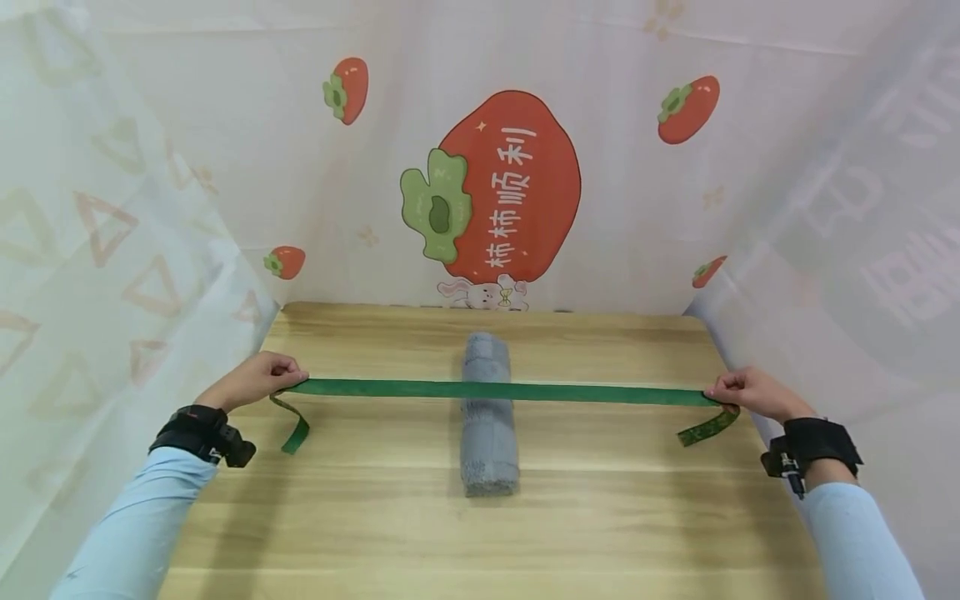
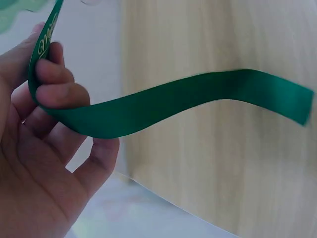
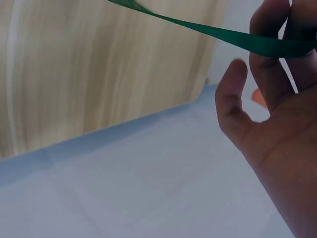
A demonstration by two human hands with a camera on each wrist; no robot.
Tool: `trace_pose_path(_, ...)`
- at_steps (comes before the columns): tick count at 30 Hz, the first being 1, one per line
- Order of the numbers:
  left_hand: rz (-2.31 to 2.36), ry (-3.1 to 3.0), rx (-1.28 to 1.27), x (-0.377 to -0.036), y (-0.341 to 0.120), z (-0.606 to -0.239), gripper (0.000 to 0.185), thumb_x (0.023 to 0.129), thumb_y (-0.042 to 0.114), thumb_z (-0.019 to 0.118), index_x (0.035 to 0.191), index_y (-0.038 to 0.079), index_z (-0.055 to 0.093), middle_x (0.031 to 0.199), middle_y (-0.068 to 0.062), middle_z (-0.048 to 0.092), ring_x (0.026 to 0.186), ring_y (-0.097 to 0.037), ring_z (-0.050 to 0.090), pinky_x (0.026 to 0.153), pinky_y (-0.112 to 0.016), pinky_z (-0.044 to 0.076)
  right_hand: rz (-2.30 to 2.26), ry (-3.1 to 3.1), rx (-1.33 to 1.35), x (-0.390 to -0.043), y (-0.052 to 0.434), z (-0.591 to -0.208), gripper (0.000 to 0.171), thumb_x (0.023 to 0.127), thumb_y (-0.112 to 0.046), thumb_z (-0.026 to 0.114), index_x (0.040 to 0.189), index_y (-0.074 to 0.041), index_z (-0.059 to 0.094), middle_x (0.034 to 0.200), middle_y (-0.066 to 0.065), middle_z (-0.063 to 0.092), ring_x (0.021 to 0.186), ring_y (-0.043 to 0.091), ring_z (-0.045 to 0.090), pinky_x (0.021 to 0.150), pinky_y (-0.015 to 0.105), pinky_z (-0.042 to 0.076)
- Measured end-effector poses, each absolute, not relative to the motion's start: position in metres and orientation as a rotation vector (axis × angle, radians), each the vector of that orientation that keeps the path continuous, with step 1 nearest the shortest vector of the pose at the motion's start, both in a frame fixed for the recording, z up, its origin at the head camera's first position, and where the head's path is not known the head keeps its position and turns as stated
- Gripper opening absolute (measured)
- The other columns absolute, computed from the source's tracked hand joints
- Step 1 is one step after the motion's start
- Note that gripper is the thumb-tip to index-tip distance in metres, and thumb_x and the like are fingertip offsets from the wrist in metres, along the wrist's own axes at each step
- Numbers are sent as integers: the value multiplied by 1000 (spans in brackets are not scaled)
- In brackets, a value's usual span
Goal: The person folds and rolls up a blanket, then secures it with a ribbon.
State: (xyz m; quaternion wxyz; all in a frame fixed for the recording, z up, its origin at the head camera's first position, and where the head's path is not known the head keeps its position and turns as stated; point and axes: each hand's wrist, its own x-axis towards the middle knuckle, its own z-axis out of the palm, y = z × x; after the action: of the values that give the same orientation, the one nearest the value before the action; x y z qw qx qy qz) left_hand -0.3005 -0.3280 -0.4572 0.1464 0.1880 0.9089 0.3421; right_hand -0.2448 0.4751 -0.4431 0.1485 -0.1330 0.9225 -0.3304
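A light wooden worktop (image 1: 600,517) with a lengthwise grain carries the scene, its far edge meeting a printed cloth backdrop. 1 rolled grey towel (image 1: 489,442) lies directly on it near the middle, its long axis running from the far side toward the near side. A green ribbon (image 1: 495,390) crosses over the roll from left to right, its loose ends drooping toward the wood.

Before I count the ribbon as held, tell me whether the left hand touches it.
Touching. The left wrist view shows the left hand with fingers curled round the green ribbon, pinching it near its end.
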Motion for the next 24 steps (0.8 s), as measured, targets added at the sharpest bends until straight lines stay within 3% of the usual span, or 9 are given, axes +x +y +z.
trace_pose_path(6,816,2710,435,-305,-342,-477,36,102,33,58,75,10,54,65,6,36,59,-7,37,59,-26,31,-643,2788,-154,-244,493,-454,41,101,-31,59,68,-8,52,62,-4,43,55,8,35,54,25,29)
trace_pose_path(10,745,2728,386,-308,-354,-478,38,101,36,58,73,11,52,64,7,34,59,-9,36,59,-27,30,-570,2814,-66,-239,503,-459,44,101,-35,58,66,-9,51,61,-5,39,56,10,35,54,26,28)
trace_pose_path(17,643,2807,328,-314,-370,-487,37,101,36,58,75,10,57,62,6,37,58,-13,40,59,-28,32,-566,2857,-10,-238,506,-478,42,100,-33,60,65,-12,52,60,-5,41,55,12,38,55,27,30)
trace_pose_path(21,624,2828,295,-316,-370,-506,37,101,35,58,74,10,59,62,5,42,60,-13,44,61,-29,35,-556,2898,16,-245,500,-496,40,99,-29,62,66,-7,55,58,-3,45,56,15,42,56,28,33)
trace_pose_path(24,587,2850,287,-319,-367,-525,34,100,30,60,76,7,62,65,0,51,63,-17,49,62,-33,40,-492,2939,59,-252,490,-510,33,96,-24,65,73,-1,60,62,6,54,59,21,49,57,33,38)
